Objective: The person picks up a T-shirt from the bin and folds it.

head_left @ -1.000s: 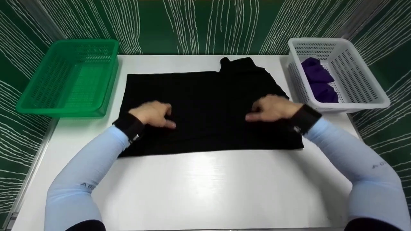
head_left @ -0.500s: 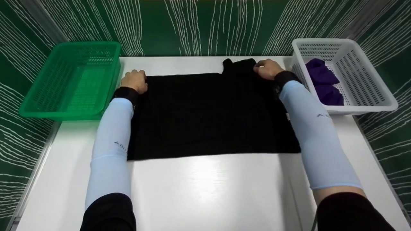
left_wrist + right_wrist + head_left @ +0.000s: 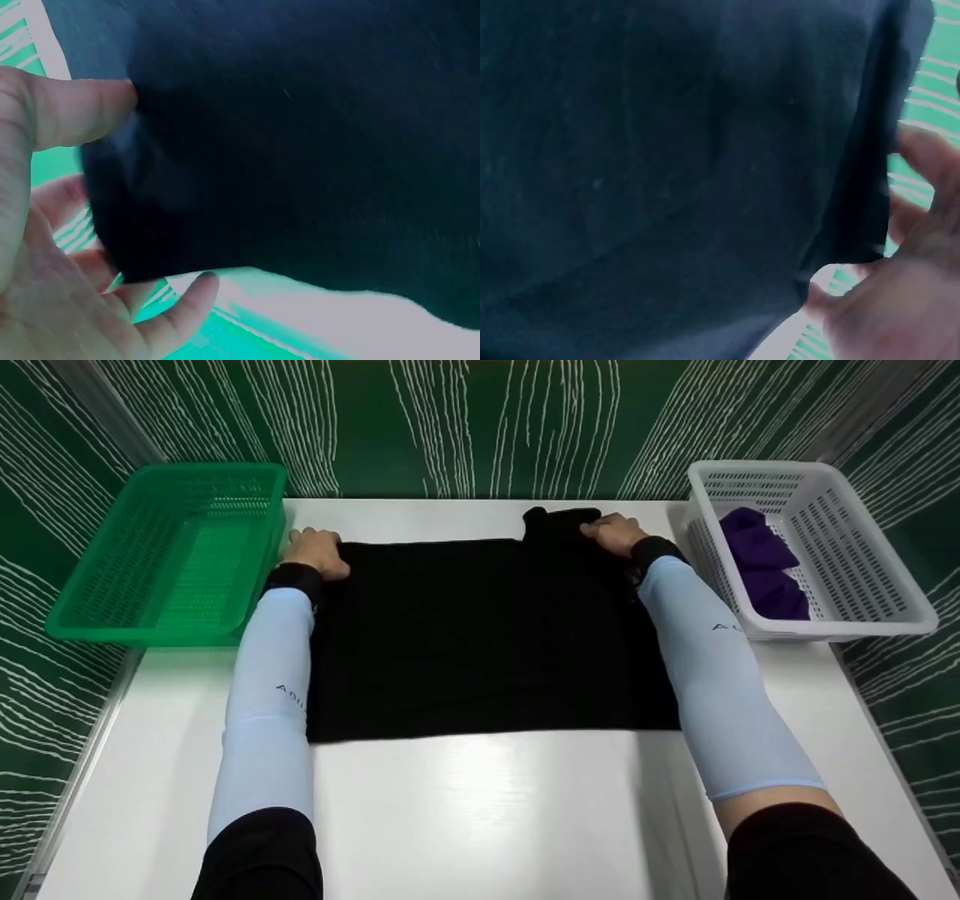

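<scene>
A black shirt (image 3: 480, 637) lies spread in a wide folded shape, a short sleeve-like part (image 3: 559, 525) jutting out at its far right. At the far left corner is my left hand (image 3: 315, 553); in the left wrist view its thumb (image 3: 90, 109) lies over the cloth while the other fingers reach past the edge, pinching it. My right hand (image 3: 616, 534) holds the sleeve-like part at its right end. In the right wrist view, the fingers (image 3: 922, 157) meet the cloth's folded edge, partly behind it. My right forearm hides the shirt's near right corner.
A green plastic basket (image 3: 161, 634) stands at the left of the white table (image 3: 480, 810). At the right is a white basket (image 3: 847, 628) with purple cloth (image 3: 761, 559) inside. A green wall with white streaks (image 3: 375, 427) rises behind the table.
Both hands have gone from above the middle of the shirt to its far edge and taken hold there. Over the last half second the right hand shifted slightly left with the cloth.
</scene>
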The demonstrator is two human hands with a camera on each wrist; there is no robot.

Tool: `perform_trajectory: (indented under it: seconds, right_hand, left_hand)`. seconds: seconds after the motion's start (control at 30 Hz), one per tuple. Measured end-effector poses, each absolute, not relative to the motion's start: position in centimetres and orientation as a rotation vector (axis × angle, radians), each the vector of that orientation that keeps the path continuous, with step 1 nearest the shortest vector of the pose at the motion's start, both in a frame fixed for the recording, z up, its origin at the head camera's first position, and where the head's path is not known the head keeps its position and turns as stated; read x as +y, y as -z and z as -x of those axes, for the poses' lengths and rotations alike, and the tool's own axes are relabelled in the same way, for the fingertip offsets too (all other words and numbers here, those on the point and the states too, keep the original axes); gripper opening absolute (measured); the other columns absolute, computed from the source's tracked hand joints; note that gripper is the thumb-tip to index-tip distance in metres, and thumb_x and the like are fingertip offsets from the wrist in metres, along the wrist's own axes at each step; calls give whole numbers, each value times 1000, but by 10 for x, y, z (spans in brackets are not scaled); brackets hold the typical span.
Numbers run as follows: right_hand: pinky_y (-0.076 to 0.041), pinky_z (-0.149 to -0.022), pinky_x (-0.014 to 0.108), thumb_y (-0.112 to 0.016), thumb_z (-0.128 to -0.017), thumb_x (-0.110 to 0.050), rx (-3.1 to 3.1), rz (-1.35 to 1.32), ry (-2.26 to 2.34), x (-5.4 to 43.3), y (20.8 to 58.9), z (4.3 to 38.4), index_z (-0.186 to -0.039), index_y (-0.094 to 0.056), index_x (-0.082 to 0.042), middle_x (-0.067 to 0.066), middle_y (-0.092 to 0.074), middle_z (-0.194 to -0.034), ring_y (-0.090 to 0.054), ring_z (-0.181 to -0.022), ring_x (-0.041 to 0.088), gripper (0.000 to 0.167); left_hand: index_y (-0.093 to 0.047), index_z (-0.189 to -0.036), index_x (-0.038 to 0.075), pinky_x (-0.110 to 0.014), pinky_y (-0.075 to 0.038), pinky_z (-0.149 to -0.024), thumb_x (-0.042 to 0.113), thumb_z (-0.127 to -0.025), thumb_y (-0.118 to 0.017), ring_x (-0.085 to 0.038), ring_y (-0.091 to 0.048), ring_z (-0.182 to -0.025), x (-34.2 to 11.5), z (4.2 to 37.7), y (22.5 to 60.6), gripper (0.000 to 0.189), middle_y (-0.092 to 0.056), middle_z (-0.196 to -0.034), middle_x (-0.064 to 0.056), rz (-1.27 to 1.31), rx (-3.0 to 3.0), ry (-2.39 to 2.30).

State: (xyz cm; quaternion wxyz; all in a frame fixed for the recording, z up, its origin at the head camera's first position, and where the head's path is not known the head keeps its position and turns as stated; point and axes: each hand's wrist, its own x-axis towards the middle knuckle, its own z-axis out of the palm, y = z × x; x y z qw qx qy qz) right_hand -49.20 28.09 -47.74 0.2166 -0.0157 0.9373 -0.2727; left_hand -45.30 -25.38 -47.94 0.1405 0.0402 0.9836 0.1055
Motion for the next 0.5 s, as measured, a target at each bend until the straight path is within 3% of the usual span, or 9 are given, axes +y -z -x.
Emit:
perform_trajectory:
  seconds: [0.1, 0.2, 0.33, 0.5]
  right_hand:
    - [-10, -124, 56, -35, -108, -48, 2641, 70, 842, 280, 477, 490, -156, -35, 3, 25, -18, -166, -8, -152, 48, 71]
    - [-14, -124, 51, -38, -109, -40, 2693, 105, 1010, 281, 473, 489, -154, -37, 6, 26, -21, -164, -14, -152, 44, 65]
    - [-19, -123, 44, -43, -109, -33, 2729, 214, 1252, 288, 456, 482, -153, -39, 7, 24, -27, -162, -23, -151, 37, 59]
    - [-25, -120, 36, -48, -109, -24, 2603, 413, 1548, 310, 427, 452, -145, -50, 8, 18, -39, -156, -31, -146, 31, 49]
  left_hand:
    - [-66, -121, 3, -61, -42, -97, 20, -84, -58, -49, -45, -119, -250, 452, 481, 42, -53, -125, -28, -126, 2914, -350]
    - [-66, -101, 3, -56, -46, -90, 17, -88, -58, -43, -54, -108, -248, 450, 483, 20, -59, -111, -22, -180, 2968, -431]
    - [-61, -97, 6, -53, -48, -83, 14, -95, -56, -37, -59, -95, -250, 445, 476, 9, -64, -100, -17, -231, 3030, -525]
    - [-59, -101, 7, -53, -48, -77, 16, -99, -58, -38, -61, -89, -256, 424, 452, 9, -65, -95, -17, -403, 3108, -530]
